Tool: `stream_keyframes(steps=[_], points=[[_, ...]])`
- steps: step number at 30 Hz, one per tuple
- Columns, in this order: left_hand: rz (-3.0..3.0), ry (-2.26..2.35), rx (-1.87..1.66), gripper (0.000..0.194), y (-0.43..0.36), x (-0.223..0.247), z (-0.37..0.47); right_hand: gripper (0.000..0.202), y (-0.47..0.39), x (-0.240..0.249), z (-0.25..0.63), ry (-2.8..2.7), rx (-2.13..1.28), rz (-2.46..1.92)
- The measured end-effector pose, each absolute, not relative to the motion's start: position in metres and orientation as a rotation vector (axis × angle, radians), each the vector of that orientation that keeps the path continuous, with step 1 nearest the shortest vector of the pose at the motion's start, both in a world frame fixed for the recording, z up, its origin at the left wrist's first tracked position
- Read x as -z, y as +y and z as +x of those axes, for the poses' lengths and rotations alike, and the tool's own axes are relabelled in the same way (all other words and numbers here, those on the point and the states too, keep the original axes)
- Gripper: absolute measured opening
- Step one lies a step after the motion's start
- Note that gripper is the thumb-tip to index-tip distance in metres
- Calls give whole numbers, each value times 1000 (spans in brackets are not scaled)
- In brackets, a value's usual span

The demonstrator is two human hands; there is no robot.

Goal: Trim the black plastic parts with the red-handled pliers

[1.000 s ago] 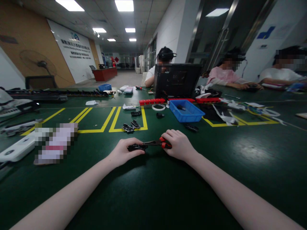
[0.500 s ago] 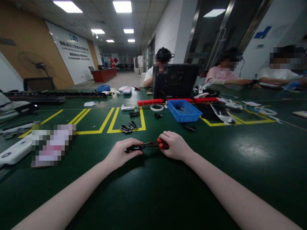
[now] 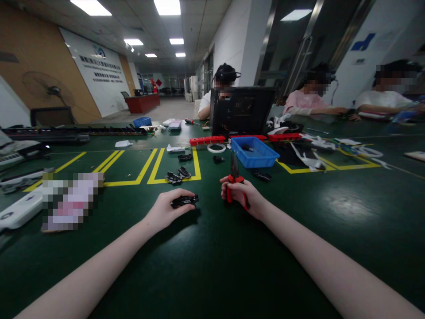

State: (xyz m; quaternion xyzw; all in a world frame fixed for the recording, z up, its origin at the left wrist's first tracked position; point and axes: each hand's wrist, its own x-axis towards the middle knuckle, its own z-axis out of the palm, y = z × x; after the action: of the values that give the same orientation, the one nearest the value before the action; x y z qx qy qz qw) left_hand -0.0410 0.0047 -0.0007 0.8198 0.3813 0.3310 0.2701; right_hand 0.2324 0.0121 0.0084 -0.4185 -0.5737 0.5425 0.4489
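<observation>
- Head feed: both bare hands reach over a green tabletop (image 3: pixel 206 266), well apart.
- My left hand (image 3: pixel 166 208) grips a small black plastic part (image 3: pixel 183 201), fingers along its far side, thumb on the near side; its right end sticks out past my fingertips.
- My right hand (image 3: pixel 247 197) is closed around red-handled pliers (image 3: pixel 235 179), dark jaws pointing up, clear of the black part. Whether the tips meet, I can't tell.
- In my view the plier tips overlap the left edge of a blue bin (image 3: pixel 262 162); depth between them unclear to me. A dark piece (image 3: pixel 247 148) lies inside the bin.
- Beyond my left hand, two jagged black fragments (image 3: pixel 183 173) lie together at the near edge of a yellow tape outline (image 3: pixel 198 169); another black piece (image 3: pixel 185 157) sits farther back within it.
- I log one more black piece (image 3: pixel 218 159) left of the bin, near a white ring (image 3: pixel 216 152), and a flat black one (image 3: pixel 262 176) just in front of the bin.
- Behind these: a red strip (image 3: pixel 206 141) and an upright black panel (image 3: pixel 244 110), a co-worker (image 3: pixel 206 106) partly hidden behind it.
</observation>
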Motion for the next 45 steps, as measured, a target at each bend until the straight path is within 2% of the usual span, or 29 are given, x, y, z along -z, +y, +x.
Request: stream_keyframes(steps=[2, 7, 10, 18, 20, 25, 30, 33, 39, 45], points=[[2215, 1000, -849, 30, 5, 0, -40, 32, 12, -10, 232, -1356, -1523, -995], [2194, 964, -805, 29, 2, -4, -38, 47, 23, -10, 248, -1315, -1709, -985], [2175, 977, -794, 28, 1, -6, -38, 59, 32, -8, 260, -1344, -1681, -1013], [2152, 963, -801, 27, 2, -5, -38, 70, 34, -8, 264, -1414, -1610, -1018], [2146, 964, -803, 27, 2, -5, -38, 68, 33, -10, 260, -1382, -1616, -1020], [2127, 976, -804, 26, 4, -5, -38, 34, 28, -16, 252, -1372, -1630, -1095], [2134, 972, -800, 27, 4, -5, -39, 36, 21, -23, 257, -1674, -1665, -1240], [2132, 973, -807, 27, 3, -5, -39, 36, 21, -23, 259, -1909, -1478, -1383], [2164, 1031, -854, 27, 5, -4, -40, 31, 16, -22, 248, -2298, -698, -1408], [2194, 1093, -918, 27, 7, 1, -40, 48, 6, -23, 240, -2526, -167, -1399]])
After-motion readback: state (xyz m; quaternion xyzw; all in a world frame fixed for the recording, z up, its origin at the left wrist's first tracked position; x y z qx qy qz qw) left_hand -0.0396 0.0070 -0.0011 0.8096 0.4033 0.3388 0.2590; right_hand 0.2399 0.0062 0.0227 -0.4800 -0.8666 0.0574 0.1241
